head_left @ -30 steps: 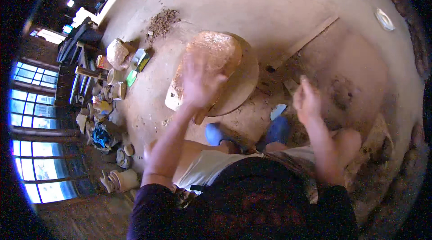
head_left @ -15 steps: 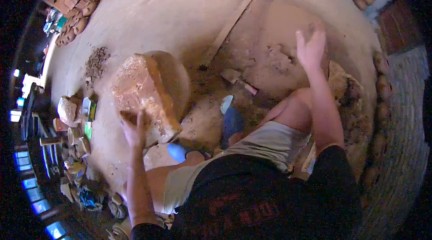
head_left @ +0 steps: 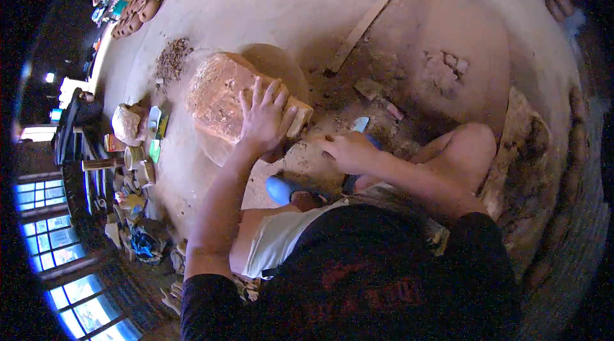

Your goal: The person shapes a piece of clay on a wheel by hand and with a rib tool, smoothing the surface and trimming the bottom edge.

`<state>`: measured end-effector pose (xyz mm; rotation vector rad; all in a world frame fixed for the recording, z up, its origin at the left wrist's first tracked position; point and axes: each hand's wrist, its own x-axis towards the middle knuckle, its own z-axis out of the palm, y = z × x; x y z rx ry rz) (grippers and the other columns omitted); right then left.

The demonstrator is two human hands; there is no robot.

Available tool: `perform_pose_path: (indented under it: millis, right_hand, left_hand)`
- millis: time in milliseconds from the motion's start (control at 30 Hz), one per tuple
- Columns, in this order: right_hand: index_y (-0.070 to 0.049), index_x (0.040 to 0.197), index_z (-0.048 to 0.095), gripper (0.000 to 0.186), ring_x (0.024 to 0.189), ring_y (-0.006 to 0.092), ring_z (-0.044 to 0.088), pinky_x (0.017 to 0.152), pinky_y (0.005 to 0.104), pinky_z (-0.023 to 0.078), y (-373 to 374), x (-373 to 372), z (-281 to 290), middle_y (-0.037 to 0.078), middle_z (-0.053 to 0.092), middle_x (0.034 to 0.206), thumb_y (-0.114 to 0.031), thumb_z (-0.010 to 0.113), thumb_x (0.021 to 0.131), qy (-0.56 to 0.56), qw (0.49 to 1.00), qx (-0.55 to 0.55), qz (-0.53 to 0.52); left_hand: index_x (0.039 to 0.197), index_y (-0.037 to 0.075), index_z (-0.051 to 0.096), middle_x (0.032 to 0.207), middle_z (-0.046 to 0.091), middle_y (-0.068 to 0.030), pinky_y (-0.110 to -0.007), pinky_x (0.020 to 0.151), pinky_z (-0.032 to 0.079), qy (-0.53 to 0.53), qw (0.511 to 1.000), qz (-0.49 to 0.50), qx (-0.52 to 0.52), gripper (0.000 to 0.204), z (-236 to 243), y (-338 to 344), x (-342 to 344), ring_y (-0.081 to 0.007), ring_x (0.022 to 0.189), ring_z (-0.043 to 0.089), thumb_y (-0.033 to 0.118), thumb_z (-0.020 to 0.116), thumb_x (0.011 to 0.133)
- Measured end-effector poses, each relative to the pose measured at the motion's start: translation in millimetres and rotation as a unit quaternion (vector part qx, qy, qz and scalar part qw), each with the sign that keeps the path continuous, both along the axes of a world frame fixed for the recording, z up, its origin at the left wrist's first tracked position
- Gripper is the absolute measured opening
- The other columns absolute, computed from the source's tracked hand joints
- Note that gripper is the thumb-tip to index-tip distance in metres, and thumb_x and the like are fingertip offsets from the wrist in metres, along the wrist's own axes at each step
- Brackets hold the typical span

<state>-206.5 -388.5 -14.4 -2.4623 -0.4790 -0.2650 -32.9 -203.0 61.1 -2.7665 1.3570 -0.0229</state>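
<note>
A large orange-brown block [head_left: 214, 88], which looks like clay, rests on a round disc [head_left: 278, 63] low on the floor. My left hand [head_left: 262, 120] lies on the block's near right part with its fingers spread. Close to the block's right end is my right hand [head_left: 352, 152], held low with its fingers curled in. What those fingers hold, if anything, is too small to make out. My feet in blue footwear [head_left: 279, 191] are just in front of the block.
A long wooden strip [head_left: 371, 21] lies beyond my right hand, with a small flat tool [head_left: 369, 90] nearer. Crumbled lumps [head_left: 444, 69] sit on a board at the right. To the left are loose crumbs [head_left: 173, 56], a pale lump [head_left: 128, 124] and stacked clay pots [head_left: 134, 15].
My right hand has come down from the far right to the block's right end, and its fingers have curled. My left hand has moved from the block's near side onto its top.
</note>
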Motion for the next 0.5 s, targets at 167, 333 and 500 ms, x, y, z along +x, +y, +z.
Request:
perform_pose_path:
  millis: [167,333,500]
  right_hand:
    - [-0.017,0.153,0.046,0.068,0.075,0.0401,0.07,0.067,0.0543,0.058,-6,35,-11,0.02,0.07,0.095,-0.025,0.066,0.088,0.105,0.993,-0.038,-0.027]
    - [-0.012,0.149,0.048,0.068,0.083,0.0386,0.072,0.074,0.0548,0.058,-6,56,-14,0.021,0.072,0.102,-0.029,0.07,0.087,0.171,0.975,-0.131,0.047]
    - [-0.003,0.142,0.048,0.077,0.081,0.031,0.072,0.068,0.0452,0.06,12,61,17,0.018,0.072,0.097,-0.024,0.083,0.078,0.365,0.924,0.105,0.031]
  left_hand:
    - [0.148,0.008,0.051,0.163,0.035,-0.014,-0.073,0.12,0.008,-0.011,0.999,0.05,-0.004,0.061,-4,-18,8,-0.0436,0.156,0.014,0.051,0.043,0.105]
    - [0.149,0.009,0.05,0.164,0.034,-0.0138,-0.071,0.122,0.006,-0.003,0.998,0.063,0.008,0.063,-3,-15,-1,-0.042,0.157,0.013,0.053,0.042,0.105]
    - [0.15,0.009,0.05,0.165,0.032,-0.0133,-0.069,0.123,0.006,0.008,0.996,0.081,0.02,0.064,12,-20,-7,-0.0407,0.157,0.011,0.053,0.042,0.105]
